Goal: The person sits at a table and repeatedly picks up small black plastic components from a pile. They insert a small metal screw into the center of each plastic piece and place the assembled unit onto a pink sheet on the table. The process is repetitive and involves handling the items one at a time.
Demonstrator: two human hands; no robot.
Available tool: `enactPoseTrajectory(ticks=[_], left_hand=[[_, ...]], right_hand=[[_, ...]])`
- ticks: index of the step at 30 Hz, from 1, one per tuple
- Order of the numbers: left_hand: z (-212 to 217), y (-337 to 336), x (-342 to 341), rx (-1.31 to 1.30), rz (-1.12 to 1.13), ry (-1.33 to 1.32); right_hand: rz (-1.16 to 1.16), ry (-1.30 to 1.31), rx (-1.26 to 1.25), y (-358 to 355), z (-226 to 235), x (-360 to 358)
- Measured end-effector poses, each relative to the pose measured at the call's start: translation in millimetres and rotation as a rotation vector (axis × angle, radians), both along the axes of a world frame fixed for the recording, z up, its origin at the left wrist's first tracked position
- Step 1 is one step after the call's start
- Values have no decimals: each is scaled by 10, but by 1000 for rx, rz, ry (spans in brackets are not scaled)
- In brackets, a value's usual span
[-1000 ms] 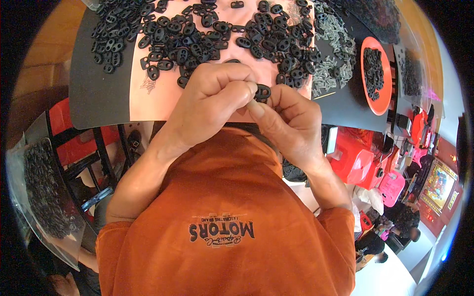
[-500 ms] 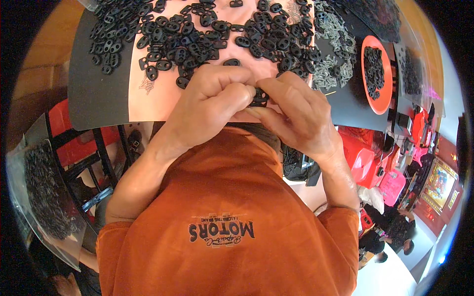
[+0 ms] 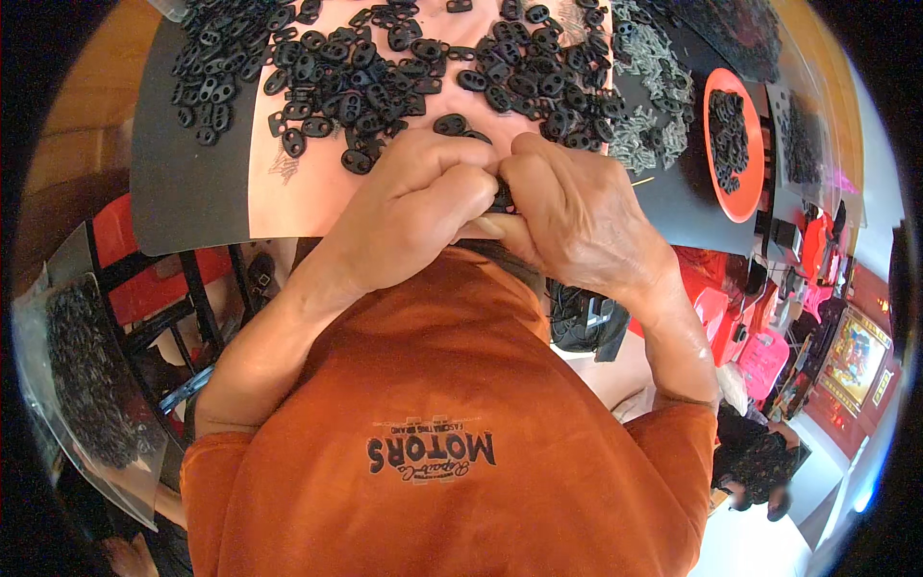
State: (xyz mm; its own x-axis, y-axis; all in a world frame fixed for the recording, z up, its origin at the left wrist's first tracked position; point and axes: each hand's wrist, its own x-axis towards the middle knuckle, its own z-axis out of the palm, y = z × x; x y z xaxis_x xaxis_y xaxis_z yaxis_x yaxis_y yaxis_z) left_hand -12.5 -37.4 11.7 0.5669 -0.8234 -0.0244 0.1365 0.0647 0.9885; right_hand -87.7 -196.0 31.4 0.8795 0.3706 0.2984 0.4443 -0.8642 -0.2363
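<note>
My left hand (image 3: 413, 207) and my right hand (image 3: 586, 216) meet at the near part of a pink sheet (image 3: 288, 212), fingers closed together. Between them a small black plastic cord lock (image 3: 502, 198) shows only in part, pinched from both sides; the fingers hide most of it. Just beyond my knuckles lies a loose black cord lock (image 3: 449, 124) with two holes. Farther off, heaps of similar cord locks (image 3: 356, 85) and small black pieces cover the sheet.
Small silvery springs (image 3: 646, 135) are heaped on the black tabletop (image 3: 178, 197) right of the sheet. An orange oval dish (image 3: 738, 210) of small black parts stands at the right. A clear bag (image 3: 96, 375) of black parts hangs at the left. Another person (image 3: 764, 452) is at the lower right.
My right hand has turned over and curled in closer around the cord lock, so less of it shows. My left hand has shifted slightly down, uncovering more of the loose cord lock beyond.
</note>
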Motion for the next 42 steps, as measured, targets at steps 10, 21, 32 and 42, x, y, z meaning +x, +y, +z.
enactPoseTrajectory(ticks=[10,21,32,42], left_hand=[[14,-12,10,20,-15,184],[95,-2,82,58,-47,272],[9,29,94,-16,-55,263],[34,14,83,21,-11,108]], right_hand=[[89,169,108,-65,27,69],[52,124,41,-74,24,-3],[82,-10,82,-62,-14,53],[-128,310,489,-20,42,-49]])
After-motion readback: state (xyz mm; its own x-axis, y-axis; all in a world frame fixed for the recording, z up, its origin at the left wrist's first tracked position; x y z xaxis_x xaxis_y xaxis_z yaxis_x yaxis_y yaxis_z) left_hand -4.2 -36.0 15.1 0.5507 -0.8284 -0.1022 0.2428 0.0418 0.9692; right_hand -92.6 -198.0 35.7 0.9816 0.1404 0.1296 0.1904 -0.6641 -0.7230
